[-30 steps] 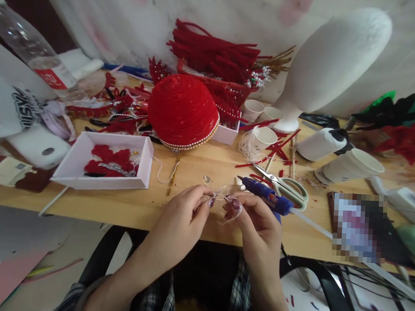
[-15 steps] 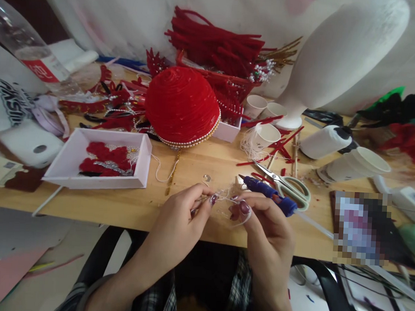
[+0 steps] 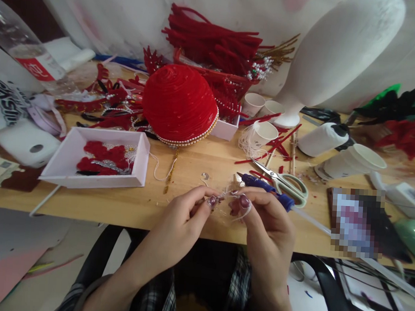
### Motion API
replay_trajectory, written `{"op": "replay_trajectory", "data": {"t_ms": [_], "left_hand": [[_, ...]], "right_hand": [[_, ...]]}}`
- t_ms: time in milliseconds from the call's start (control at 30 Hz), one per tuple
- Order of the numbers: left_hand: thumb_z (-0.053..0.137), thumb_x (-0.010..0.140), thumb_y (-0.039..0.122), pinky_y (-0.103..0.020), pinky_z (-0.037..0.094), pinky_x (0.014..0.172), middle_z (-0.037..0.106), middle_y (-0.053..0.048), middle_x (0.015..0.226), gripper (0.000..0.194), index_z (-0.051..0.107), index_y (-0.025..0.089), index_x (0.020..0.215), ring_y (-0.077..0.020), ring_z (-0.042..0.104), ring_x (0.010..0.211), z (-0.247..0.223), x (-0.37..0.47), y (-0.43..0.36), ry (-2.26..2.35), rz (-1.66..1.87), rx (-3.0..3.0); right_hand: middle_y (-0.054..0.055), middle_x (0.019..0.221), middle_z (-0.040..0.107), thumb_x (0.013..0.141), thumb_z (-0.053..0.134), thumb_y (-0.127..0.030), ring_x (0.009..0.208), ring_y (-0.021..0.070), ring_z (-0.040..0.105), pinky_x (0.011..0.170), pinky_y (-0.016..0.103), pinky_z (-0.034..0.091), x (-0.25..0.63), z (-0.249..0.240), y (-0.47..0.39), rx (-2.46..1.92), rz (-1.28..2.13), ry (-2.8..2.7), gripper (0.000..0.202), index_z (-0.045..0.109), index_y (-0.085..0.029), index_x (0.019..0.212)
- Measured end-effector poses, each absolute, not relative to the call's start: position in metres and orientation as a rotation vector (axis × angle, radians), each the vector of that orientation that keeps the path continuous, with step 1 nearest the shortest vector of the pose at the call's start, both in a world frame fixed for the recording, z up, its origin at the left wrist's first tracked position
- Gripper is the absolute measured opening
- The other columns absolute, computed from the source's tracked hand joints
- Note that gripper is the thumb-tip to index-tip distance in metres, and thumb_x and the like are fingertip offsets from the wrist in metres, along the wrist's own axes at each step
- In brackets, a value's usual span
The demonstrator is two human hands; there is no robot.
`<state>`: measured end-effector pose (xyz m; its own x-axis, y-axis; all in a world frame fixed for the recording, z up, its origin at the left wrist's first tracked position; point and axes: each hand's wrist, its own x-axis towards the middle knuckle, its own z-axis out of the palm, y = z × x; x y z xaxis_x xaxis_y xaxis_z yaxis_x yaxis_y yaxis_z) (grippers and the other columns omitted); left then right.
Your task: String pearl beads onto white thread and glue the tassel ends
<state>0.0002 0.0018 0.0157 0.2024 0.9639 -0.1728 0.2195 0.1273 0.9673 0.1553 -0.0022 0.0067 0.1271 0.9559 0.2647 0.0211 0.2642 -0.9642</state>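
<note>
Over the table's front edge, my left hand [image 3: 186, 214] pinches thin white thread [image 3: 239, 218] between thumb and forefinger. My right hand [image 3: 265, 219] is closed in a pinch on the same thread, a loop of it hanging by the thumb. The fingertips of both hands almost meet; any small part between them is too fine to make out. Just beyond my right fingers lie a blue glue gun [image 3: 266, 186] and scissors [image 3: 286, 183] with pale green handles. A red cap-shaped piece [image 3: 178, 103] with a beaded rim stands behind my hands.
To the left is a white box [image 3: 139, 166] with red flower pieces. Paper cups [image 3: 356, 161], a white thread spool [image 3: 321, 139] and a white head form [image 3: 338, 55] stand at the right. Red fuzzy stems [image 3: 214, 35] are heaped at the back. A phone [image 3: 388, 225] lies far right.
My fingertips have come slightly closer together, and the thread between them looks shorter. Both hands keep their pinch. The whole view has shifted a little.
</note>
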Motion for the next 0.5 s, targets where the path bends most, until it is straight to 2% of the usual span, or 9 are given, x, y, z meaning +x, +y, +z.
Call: {"op": "replay_trajectory", "data": {"t_ms": [100, 200, 300, 500], "left_hand": [[0.049, 0.099, 0.023, -0.028, 0.052, 0.086, 0.075, -0.002, 0.113, 0.027, 0.07, 0.024, 0.116, -0.0187, 0.068, 0.105, 0.0156, -0.0002, 0.0015, 1.246, 0.816, 1.362], [0.05, 0.099, 0.02, -0.027, 0.052, 0.085, 0.076, -0.001, 0.113, 0.027, 0.072, 0.025, 0.113, -0.0184, 0.069, 0.105, 0.0164, -0.0011, 0.0, 1.244, 0.821, 1.408], [0.051, 0.099, 0.02, -0.025, 0.053, 0.083, 0.077, -0.001, 0.111, 0.026, 0.073, 0.025, 0.111, -0.0178, 0.07, 0.105, 0.0176, -0.0013, -0.0023, 1.226, 0.823, 1.411], [0.055, 0.096, 0.022, -0.021, 0.052, 0.068, 0.075, 0.001, 0.093, 0.02, 0.073, 0.024, 0.106, -0.0139, 0.069, 0.081, 0.0179, 0.0009, -0.0039, 1.208, 0.821, 1.364]], "right_hand": [[0.0, 0.092, 0.067, 0.096, 0.065, -0.019, 0.072, 0.0118, 0.061, 0.062, 0.024, 0.053, 0.1541, 0.0095, -0.001, -1.073, 0.945, -1.203, 0.011, 0.072, -0.024, 0.089], [0.0, 0.095, 0.069, 0.096, 0.065, -0.019, 0.065, 0.0093, 0.06, 0.054, 0.021, 0.052, 0.1537, 0.0108, 0.001, -1.052, 0.988, -1.168, 0.011, 0.073, -0.025, 0.09], [0.0, 0.098, 0.071, 0.096, 0.066, -0.02, 0.065, 0.0083, 0.061, 0.054, 0.019, 0.052, 0.1546, 0.011, 0.0025, -1.03, 1.017, -1.149, 0.011, 0.073, -0.025, 0.089], [0.001, 0.097, 0.074, 0.097, 0.064, -0.021, 0.061, 0.0076, 0.062, 0.051, 0.019, 0.05, 0.1557, 0.0114, 0.0027, -1.039, 1.043, -1.126, 0.012, 0.074, -0.024, 0.089]]}}
